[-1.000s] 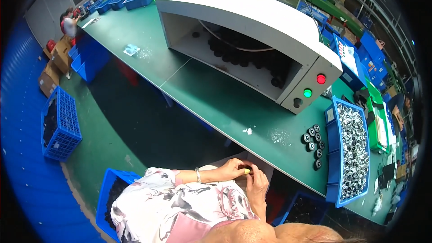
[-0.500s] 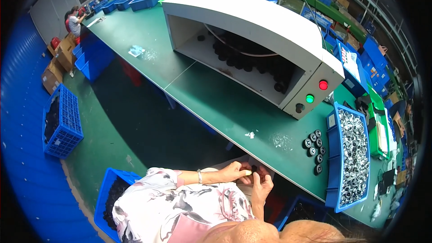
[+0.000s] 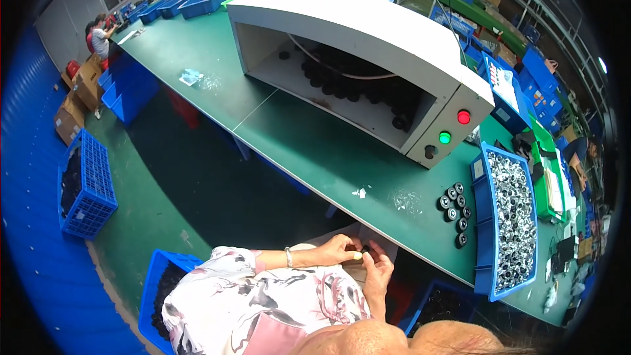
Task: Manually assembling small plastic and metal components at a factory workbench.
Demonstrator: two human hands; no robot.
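Close to my lap, by the table's front edge, my left hand [image 3: 336, 250] and my right hand [image 3: 377, 269] meet with fingertips closed around a small black part [image 3: 366, 248]. Fingers cover most of it, so its exact shape is hidden. A yellowish covering shows on a fingertip of the left hand. To the right on the green table [image 3: 309, 151], several black round parts with pale centres [image 3: 451, 214] stand in a loose cluster.
A white machine housing [image 3: 368, 33] with lit red and green buttons stands on the table, black round parts inside. At right is a blue bin [image 3: 483, 250] of shiny small parts. Blue crates [image 3: 92, 190] stand on the left floor. Other people sit at the far end.
The whole view has shifted slightly, so the table and machine appear a little further left and up. Both hands stay together at the black part, with fingers slightly moved.
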